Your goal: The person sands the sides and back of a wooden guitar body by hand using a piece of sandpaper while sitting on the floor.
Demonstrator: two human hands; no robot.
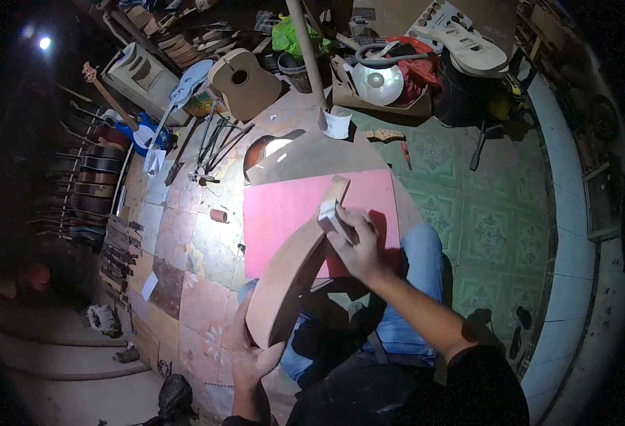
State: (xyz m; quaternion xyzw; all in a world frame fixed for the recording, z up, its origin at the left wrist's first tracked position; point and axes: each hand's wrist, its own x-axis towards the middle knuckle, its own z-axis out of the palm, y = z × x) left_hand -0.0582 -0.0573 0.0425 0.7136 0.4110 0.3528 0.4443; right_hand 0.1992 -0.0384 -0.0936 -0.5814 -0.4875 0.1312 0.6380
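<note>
Held on edge over my lap is a curved piece of bare wood (pixel 284 266), thick and smooth, perhaps a guitar body. My left hand (pixel 252 348) grips its rounded lower end, thumb on one side and fingers partly hidden. Near the narrow upper end, my right hand (pixel 357 245) is closed around a small pale block (pixel 329 216), which looks like a sanding block and presses against the wood's edge. Beneath lies a pink sheet (pixel 277 213) on a grey board (pixel 312 162).
A reddish-brown roll (pixel 219 215) lies on the tiles to the left. Farther off are a blue electric guitar (pixel 142 135), an acoustic guitar body (pixel 245 84), a guitar headstock (pixel 385 135), a red-handled tool (pixel 406 155) and a pole (pixel 309 57). Several dark necks line the left side.
</note>
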